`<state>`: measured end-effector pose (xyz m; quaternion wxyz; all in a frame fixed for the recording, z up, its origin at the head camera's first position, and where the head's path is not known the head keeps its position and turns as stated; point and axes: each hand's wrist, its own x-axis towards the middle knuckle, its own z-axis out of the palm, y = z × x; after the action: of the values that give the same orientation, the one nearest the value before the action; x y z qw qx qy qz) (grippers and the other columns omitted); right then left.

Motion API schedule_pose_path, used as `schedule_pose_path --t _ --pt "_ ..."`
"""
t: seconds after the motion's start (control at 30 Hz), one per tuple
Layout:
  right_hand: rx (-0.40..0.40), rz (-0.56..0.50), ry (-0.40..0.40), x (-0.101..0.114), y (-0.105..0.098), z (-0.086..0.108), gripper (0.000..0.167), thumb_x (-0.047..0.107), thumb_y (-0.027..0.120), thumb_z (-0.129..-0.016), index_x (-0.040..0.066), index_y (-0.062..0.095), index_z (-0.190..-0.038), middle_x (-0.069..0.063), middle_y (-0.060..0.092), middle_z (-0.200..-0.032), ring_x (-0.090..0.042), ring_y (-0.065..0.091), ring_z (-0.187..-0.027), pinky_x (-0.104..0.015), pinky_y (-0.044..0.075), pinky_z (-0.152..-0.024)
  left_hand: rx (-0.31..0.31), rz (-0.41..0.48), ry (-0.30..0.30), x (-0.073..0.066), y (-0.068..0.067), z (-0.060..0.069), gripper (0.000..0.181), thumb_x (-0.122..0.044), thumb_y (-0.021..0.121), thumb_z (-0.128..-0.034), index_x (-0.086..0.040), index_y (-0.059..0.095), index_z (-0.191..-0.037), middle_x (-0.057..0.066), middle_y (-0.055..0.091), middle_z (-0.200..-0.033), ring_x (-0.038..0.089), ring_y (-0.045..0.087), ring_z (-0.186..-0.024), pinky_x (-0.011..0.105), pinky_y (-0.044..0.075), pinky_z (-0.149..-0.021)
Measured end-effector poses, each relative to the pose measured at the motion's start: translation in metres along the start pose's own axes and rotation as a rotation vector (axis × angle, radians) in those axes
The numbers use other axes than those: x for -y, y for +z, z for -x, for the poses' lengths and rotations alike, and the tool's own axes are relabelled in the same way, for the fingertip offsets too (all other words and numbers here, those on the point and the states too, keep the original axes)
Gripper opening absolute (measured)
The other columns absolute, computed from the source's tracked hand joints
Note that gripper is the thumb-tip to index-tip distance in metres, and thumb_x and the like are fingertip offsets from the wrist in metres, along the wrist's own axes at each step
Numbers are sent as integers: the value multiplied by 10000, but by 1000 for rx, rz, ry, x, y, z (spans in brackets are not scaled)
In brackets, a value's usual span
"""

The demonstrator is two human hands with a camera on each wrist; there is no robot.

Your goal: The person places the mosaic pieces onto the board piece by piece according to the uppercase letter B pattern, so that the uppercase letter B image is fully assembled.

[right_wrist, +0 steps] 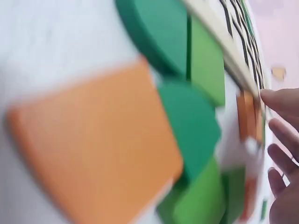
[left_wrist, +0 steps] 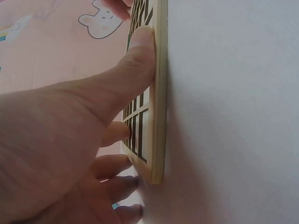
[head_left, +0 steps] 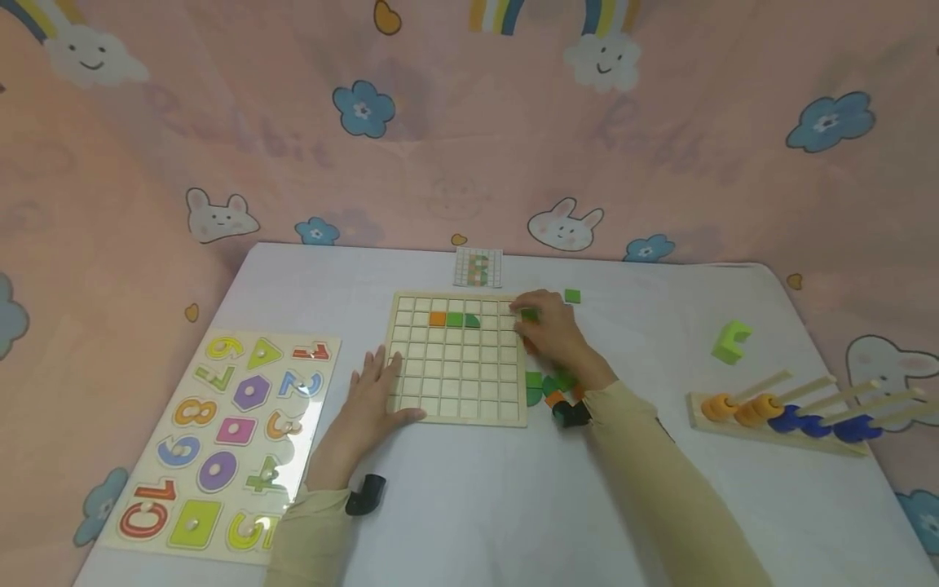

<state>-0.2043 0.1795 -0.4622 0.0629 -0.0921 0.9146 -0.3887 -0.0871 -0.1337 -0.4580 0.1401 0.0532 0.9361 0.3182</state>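
My left hand [head_left: 370, 399] rests with spread fingers on the left edge and lower left corner of a wooden grid board [head_left: 458, 416]. In the left wrist view its thumb [left_wrist: 135, 56] lies over the board's rim. An orange square tile [head_left: 437, 319], a green square tile [head_left: 455, 319] and a dark green curved tile [head_left: 473, 321] sit in a row in the grid. My right hand [head_left: 553, 326] is at the board's upper right edge, its fingers around a green piece [head_left: 530, 313]. Whether they pinch it is unclear.
Loose green and orange tiles [head_left: 534, 390] lie right of the board, another green tile [head_left: 572, 296] beyond it. A pattern card [head_left: 478, 267] stands behind. A number puzzle [head_left: 235, 432] lies left. At right are a bead stacker [head_left: 785, 424] and a lime-green block [head_left: 731, 342].
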Motion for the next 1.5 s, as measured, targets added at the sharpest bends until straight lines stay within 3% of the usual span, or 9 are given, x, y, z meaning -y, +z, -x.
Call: schedule_pose_path --t 0.17,0.27,0.43,0.57,0.87,1.03,1.27,1.5 --pt "-164 59 37 -27 -16 7 281 108 629 -1037 19 721 -1288 -196 657 -1355 -400 514 -1329 -601 338 -1204 2 -4 -2 -1 1 -1 1008 -301 849 -897 12 267 -1659 261 57 -1763 442 -11 -1646 610 26 -1333" --pt "-211 55 67 -36 -29 11 331 122 589 -1056 14 672 -1358 -222 606 -1398 -418 479 -1316 -624 358 -1165 -4 -12 -4 -1 1 0 1007 -305 849 -895 12 273 -1658 261 65 -1763 448 1 -1646 610 33 -1333" --pt "-165 65 146 -50 -46 13 541 133 610 -1055 29 470 -1567 -276 454 -1556 -461 429 -1435 -622 377 -1227 -3 -26 -9 -2 0 0 1005 -310 845 -896 9 274 -1658 259 65 -1763 449 6 -1646 606 40 -1332" --pt "-155 73 172 -59 -49 13 604 124 628 -1049 19 412 -1603 -292 411 -1586 -464 399 -1455 -600 366 -1246 -1 -30 -7 -2 -1 1 1000 -315 842 -899 10 278 -1657 264 68 -1762 448 5 -1645 609 49 -1331" --pt "-175 175 132 -55 -39 9 446 109 587 -1060 -8 558 -1489 -282 431 -1579 -483 366 -1420 -646 347 -1206 0 -12 -10 0 1 0 1013 -295 854 -893 13 267 -1659 262 61 -1762 442 -6 -1646 612 30 -1332" --pt "-163 130 134 -48 -36 9 318 75 605 -1053 -33 630 -1351 -261 445 -1558 -438 381 -1392 -608 368 -1221 -4 -12 -6 0 1 0 1010 -297 856 -890 16 276 -1656 267 66 -1760 450 -1 -1644 621 36 -1328" --pt "-82 48 147 -35 -36 8 354 97 545 -1083 -71 524 -1393 -274 475 -1485 -413 399 -1345 -581 372 -1224 -1 -3 -2 1 1 -1 1015 -304 850 -896 8 262 -1662 261 55 -1763 442 -14 -1646 616 27 -1330" --pt "-37 -1 167 -15 -21 3 360 139 575 -1081 -34 544 -1395 -237 530 -1366 -363 488 -1219 -530 471 -1077 -1 -6 -1 1 1 -1 1014 -312 842 -905 5 252 -1666 267 53 -1761 453 -13 -1642 629 23 -1325"
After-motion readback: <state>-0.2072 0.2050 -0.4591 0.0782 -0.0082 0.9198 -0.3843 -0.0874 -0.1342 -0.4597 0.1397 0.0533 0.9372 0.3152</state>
